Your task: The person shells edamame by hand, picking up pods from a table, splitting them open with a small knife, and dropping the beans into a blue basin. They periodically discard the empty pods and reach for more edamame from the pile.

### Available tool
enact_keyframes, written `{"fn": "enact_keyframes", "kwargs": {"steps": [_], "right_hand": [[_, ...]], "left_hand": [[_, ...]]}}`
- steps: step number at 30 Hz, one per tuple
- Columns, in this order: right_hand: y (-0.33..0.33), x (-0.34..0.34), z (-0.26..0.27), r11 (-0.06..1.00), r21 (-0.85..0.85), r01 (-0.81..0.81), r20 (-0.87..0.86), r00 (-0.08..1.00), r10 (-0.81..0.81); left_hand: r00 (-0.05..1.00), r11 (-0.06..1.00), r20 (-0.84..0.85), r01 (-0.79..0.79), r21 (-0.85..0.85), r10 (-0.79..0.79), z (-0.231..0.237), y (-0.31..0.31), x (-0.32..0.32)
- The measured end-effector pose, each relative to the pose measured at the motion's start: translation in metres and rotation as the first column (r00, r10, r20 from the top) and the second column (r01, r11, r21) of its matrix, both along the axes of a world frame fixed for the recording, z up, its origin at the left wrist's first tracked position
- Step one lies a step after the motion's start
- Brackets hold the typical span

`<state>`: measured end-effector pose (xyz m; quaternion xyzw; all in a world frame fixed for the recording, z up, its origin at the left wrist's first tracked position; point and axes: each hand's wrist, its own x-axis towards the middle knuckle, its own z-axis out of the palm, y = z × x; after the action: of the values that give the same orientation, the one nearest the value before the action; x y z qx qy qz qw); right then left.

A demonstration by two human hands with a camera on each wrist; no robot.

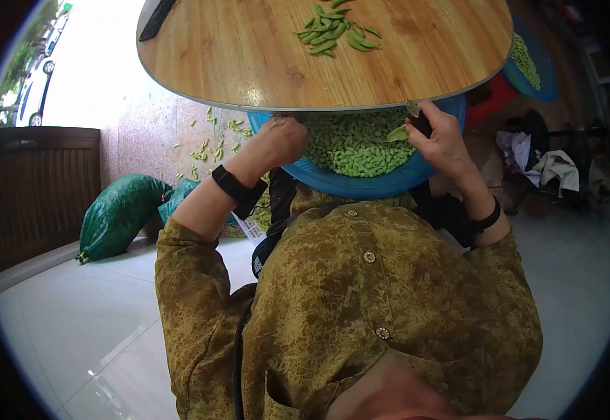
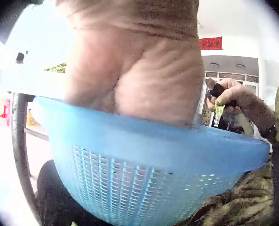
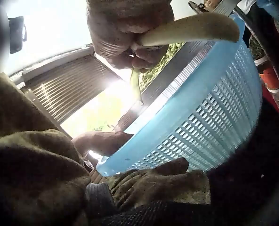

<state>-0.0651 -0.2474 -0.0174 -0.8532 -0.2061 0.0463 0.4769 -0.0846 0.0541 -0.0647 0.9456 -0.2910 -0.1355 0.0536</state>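
A blue basket (image 1: 361, 187) with shelled green beans (image 1: 361, 150) sits below the table edge, over the person's lap. The left hand (image 1: 284, 140) reaches over the basket's left side; its fingertips are hidden, and the left wrist view shows only its wrist and heel above the rim (image 2: 149, 146). At the basket's right side, the right hand (image 1: 443, 143) pinches a green pod (image 1: 397, 133) and holds a small dark object (image 1: 420, 124). In the right wrist view, the pod (image 3: 136, 87) hangs below the right hand's fingers.
Several green pods (image 1: 333, 31) lie on the wooden table (image 1: 235, 63), with a dark long object (image 1: 157, 19) at its left edge. Green sacks (image 1: 119, 213) and scattered pods (image 1: 203, 150) are on the floor at left. A second blue container (image 1: 546, 77) stands at right.
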Motion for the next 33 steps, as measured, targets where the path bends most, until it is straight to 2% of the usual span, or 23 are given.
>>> {"fn": "enact_keyframes", "kwargs": {"steps": [3, 6, 8, 11, 16, 18, 21, 25, 27, 28, 30, 31, 33], "right_hand": [[-0.003, 0.0, -0.002, 1.0, -0.007, -0.001, 0.004, 1.0, 0.001], [-0.004, 0.003, -0.004, 1.0, 0.008, -0.011, -0.074, 0.997, 0.012], [-0.002, 0.003, -0.004, 0.991, 0.127, -0.032, -0.155, 0.987, 0.052], [0.004, 0.004, -0.001, 0.997, 0.054, -0.061, -0.189, 0.98, 0.07], [0.006, 0.003, -0.002, 0.995, 0.074, -0.07, -0.226, 0.97, 0.085], [0.007, 0.004, -0.002, 0.995, 0.068, -0.069, -0.241, 0.967, 0.083], [0.006, 0.001, -0.006, 0.993, 0.103, -0.05, -0.217, 0.973, 0.072], [0.008, 0.0, -0.003, 0.994, 0.099, -0.054, -0.216, 0.974, 0.074], [0.01, 0.0, -0.003, 0.993, 0.103, -0.056, -0.202, 0.976, 0.076], [0.012, 0.0, -0.002, 0.993, 0.106, -0.049, -0.222, 0.972, 0.071], [0.013, 0.002, -0.004, 0.993, 0.11, -0.038, -0.244, 0.968, 0.064], [0.013, 0.004, -0.009, 0.993, 0.103, -0.057, -0.257, 0.963, 0.082], [0.016, 0.005, -0.01, 0.993, 0.097, -0.074, -0.267, 0.959, 0.098]], "left_hand": [[0.999, 0.999, -0.009, -0.041, -0.008, 0.041, 0.002, -0.001, -0.002], [0.998, 0.999, 0.047, -0.035, 0.011, 0.034, 0.006, -0.002, -0.007], [0.999, 0.999, 0.02, -0.049, 0.011, 0.049, -0.005, 0.004, -0.003], [0.998, 0.998, 0.012, -0.068, -0.016, 0.068, -0.015, 0.005, 0.001], [0.994, 0.997, 0.09, -0.062, -0.034, 0.065, -0.015, 0.004, -0.004], [0.998, 0.996, 0.015, -0.067, 0.066, 0.066, -0.009, 0.002, -0.001], [0.996, 0.994, -0.075, -0.037, 0.099, 0.044, -0.002, -0.003, 0.001], [0.993, 0.993, -0.113, -0.019, 0.118, 0.032, -0.003, 0.0, 0.0], [0.997, 1.0, 0.066, -0.026, -0.005, 0.026, -0.006, 0.005, -0.007], [0.998, 1.0, 0.065, -0.023, -0.005, 0.023, -0.008, 0.006, -0.009], [0.979, 0.973, 0.134, -0.126, -0.195, 0.153, -0.008, 0.006, -0.013], [0.98, 0.973, 0.133, -0.123, -0.194, 0.151, -0.005, 0.004, -0.014], [0.962, 0.914, 0.02, -0.252, -0.317, 0.272, 0.002, -0.001, -0.015]]}}
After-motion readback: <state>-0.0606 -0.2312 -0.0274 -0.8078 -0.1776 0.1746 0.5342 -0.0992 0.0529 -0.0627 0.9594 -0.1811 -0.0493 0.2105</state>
